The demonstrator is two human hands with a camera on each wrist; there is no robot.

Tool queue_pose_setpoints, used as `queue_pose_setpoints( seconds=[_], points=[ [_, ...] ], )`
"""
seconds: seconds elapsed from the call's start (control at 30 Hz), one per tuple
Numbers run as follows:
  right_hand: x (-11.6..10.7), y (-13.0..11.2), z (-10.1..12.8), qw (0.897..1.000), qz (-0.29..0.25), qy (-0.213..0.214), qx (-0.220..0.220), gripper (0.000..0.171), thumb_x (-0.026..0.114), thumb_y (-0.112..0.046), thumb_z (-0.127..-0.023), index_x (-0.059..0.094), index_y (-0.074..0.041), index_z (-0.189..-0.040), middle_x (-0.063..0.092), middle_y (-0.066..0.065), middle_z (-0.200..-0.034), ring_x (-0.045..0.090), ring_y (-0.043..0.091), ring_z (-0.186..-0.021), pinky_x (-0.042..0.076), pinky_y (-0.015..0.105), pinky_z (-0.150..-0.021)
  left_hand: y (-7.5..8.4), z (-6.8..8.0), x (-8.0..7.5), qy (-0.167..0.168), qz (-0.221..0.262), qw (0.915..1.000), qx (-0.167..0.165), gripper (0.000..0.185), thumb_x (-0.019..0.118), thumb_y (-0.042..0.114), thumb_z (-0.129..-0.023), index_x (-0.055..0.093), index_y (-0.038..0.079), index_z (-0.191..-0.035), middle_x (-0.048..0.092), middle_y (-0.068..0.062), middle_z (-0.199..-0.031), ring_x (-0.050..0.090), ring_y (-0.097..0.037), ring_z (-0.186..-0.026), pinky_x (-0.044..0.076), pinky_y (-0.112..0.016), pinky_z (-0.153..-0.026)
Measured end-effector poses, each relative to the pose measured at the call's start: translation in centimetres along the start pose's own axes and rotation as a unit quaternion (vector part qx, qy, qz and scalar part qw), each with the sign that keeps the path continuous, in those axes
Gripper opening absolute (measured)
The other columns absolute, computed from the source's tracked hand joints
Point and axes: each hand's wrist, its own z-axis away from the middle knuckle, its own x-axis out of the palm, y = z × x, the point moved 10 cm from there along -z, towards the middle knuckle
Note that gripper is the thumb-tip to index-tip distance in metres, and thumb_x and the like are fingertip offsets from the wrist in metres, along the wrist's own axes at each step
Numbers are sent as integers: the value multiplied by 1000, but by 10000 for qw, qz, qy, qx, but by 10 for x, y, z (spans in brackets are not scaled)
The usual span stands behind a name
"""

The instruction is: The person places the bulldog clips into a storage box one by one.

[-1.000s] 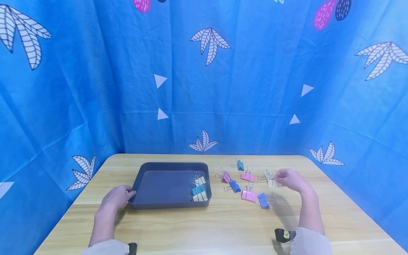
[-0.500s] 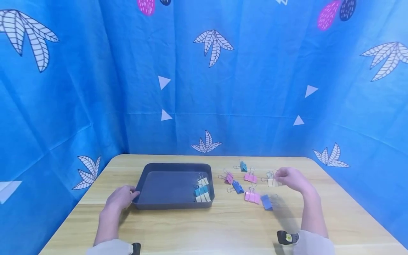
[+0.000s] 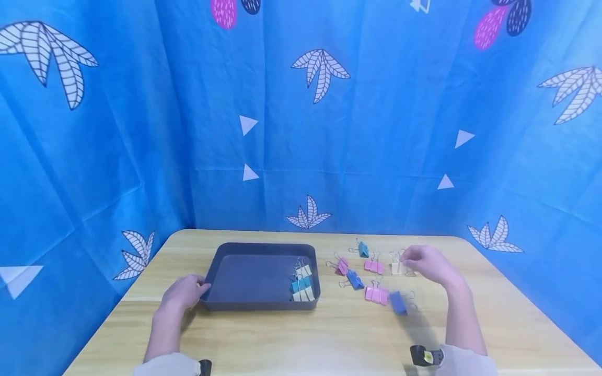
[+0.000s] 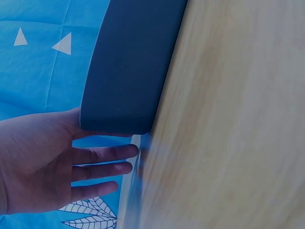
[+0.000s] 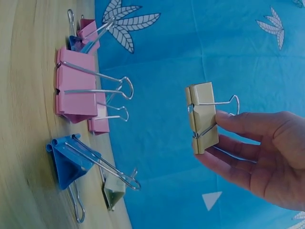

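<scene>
A dark grey tray (image 3: 256, 277) stands on the left of the table. My left hand (image 3: 185, 291) holds its near left corner between thumb and index finger; the other fingers stretch out straight in the left wrist view. A cream binder clip (image 5: 205, 117) is pinched between my right thumb and fingers, raised off the table. My right hand (image 3: 430, 263) is above the loose clips at the right. Under it lies another pale clip (image 5: 114, 188), mostly hidden in the head view. Cream clips (image 3: 303, 295) and a teal clip (image 3: 301, 284) lie along the tray's right side.
Loose on the table are pink clips (image 3: 376, 295), blue clips (image 3: 398, 303) and a teal clip (image 3: 363, 249), between tray and right hand. A blue patterned curtain (image 3: 320, 130) hangs behind and beside the wooden table (image 3: 301, 339).
The head view has turned slightly, so everything shifts right in it. My right hand has brought the cream clip a little to the left. My left hand stays on the tray.
</scene>
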Motion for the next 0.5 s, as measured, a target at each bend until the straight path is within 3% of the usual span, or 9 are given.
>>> queue_pose_setpoints(
  seconds=[0.5],
  points=[
    [19,-21,-13,9990,-295,-51,-328,8,59,-4,-85,62,1,-91,64,9,-86,61,23,-78,53,38,-68,-3,-2,1,69,-66,9999,-70,39,51,19,-93,55,-11,-117,53,-31,-116,46,-48,-109,39,-56,-88]
  ],
)
